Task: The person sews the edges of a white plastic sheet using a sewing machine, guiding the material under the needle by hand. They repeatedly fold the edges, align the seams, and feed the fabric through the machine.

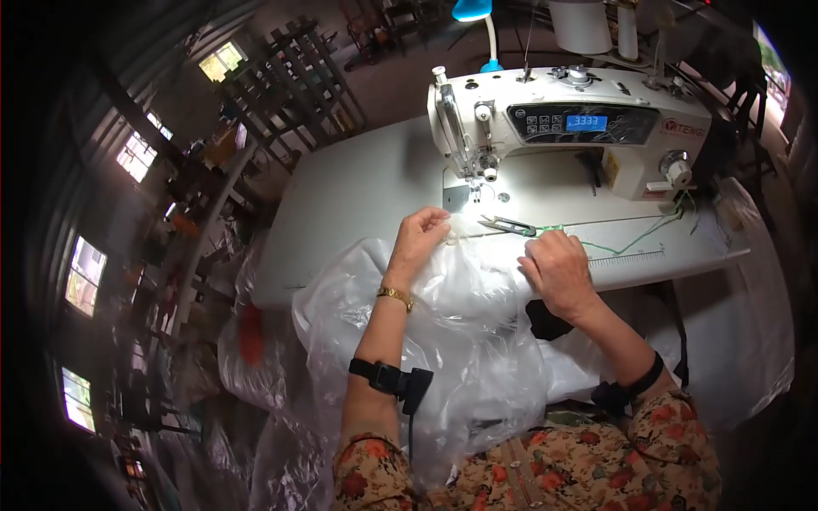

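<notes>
Head view: the left hand (419, 237) rests with its fingers curled down onto the top edge of a bundle of clear plastic sheet (443, 332), pinching a fold of it just below the needle area (474, 183) of the white sewing machine (571, 128). The right hand (558, 271), at about 3 o'clock from the left one, lies knuckles up on the same sheet, fingers bent and pressing it onto the white table (341, 196).

The sheet spills from the table edge down over the lap, toward 6 o'clock. It looks slippery and bulky, so I judge it could slide off the table or bunch up under the hands. A small pair of thread snips (508, 225) lies just beyond the right hand at 12 o'clock, with loose green thread (648, 230) trailing toward 3 o'clock; either could catch in the plastic if it is dragged across.

Hard to make out: the fingertips of both hands are tucked into the folds, so what exactly they pinch is hidden. A dark patch under the right wrist is unclear. The needle itself is too small to see.
</notes>
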`<state>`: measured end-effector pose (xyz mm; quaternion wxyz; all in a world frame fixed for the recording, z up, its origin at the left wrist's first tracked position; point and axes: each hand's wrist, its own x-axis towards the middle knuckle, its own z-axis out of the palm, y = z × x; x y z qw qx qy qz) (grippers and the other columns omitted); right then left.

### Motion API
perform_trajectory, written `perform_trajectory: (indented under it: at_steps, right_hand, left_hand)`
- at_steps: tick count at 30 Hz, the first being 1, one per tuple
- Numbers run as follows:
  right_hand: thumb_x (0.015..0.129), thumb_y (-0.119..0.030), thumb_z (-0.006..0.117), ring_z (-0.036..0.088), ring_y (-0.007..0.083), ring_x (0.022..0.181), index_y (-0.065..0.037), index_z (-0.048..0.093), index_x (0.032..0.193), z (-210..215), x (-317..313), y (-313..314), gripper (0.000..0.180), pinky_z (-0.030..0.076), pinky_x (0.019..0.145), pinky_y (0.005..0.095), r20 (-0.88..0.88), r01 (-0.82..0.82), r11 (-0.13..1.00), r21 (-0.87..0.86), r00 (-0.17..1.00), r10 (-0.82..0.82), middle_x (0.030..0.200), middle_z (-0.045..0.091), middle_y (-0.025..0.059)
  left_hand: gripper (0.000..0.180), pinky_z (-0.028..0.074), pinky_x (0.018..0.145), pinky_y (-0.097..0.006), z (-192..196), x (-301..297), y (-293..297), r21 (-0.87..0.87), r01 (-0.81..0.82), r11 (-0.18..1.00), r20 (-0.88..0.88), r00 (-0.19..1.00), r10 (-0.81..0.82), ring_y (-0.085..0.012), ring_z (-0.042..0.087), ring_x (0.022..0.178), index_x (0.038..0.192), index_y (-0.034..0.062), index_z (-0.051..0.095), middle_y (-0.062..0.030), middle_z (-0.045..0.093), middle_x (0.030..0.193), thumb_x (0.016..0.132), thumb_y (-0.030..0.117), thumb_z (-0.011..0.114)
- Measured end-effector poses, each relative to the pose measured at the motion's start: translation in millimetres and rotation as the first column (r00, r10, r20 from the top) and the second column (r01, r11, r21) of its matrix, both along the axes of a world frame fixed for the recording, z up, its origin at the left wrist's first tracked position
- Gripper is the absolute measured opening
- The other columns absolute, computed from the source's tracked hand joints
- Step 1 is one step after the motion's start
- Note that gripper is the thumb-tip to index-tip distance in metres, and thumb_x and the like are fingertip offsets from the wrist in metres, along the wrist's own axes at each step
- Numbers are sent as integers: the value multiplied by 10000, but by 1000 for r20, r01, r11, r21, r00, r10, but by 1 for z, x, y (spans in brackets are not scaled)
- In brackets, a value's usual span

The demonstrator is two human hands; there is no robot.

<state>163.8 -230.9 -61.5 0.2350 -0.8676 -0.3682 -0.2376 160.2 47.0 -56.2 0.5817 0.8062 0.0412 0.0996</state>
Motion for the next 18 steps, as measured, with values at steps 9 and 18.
perform_trajectory:
  at_steps: [9,18]
  right_hand:
    - [758,-301,761,525,246,1024,-63,659,929,-7,12,23,310,389,866,402,48,37,999,-17,998,-37,1019,582,92]
    - [880,-465,630,385,292,1363,-42,626,1191,-14,49,7,525,240,1135,490,-216,-64,988,-139,976,33,1391,507,124]
  left_hand:
    - [218,486,748,-210,40,-18,-14,-19,247,969,10,969,-247,-68,592,787,1057,-36,647,24,595,822,853,39,661]
    - [224,542,828,-266,54,-34,-28,-144,266,953,15,964,-267,-105,611,818,1091,-30,624,5,577,846,870,-14,658]
